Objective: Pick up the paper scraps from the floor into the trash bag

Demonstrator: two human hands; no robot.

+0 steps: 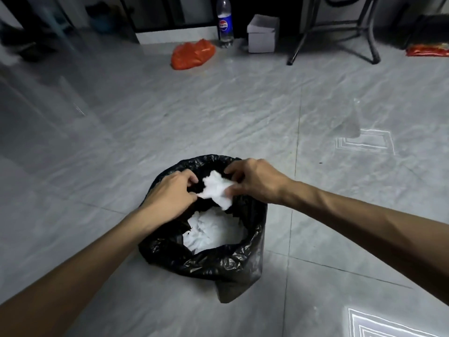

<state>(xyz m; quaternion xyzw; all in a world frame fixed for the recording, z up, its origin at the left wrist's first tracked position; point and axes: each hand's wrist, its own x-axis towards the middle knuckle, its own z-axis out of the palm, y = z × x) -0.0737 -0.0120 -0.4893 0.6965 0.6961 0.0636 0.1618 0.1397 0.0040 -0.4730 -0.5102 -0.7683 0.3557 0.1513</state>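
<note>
A black trash bag (213, 261) stands open on the grey tiled floor in the lower middle. White paper scraps (211, 232) lie inside it. Over the bag's mouth, a crumpled white paper scrap (217, 188) is held between both hands. My left hand (170, 195) pinches its left tip, fingers curled over the bag's left rim. My right hand (252, 181) grips the scrap's right side, above the bag's far rim.
An orange plastic bag (193, 54), a Pepsi bottle (225, 23) and a white box (262, 34) sit at the far wall. Black metal chair legs (335, 32) stand at the back right. A red packet (427, 50) lies far right.
</note>
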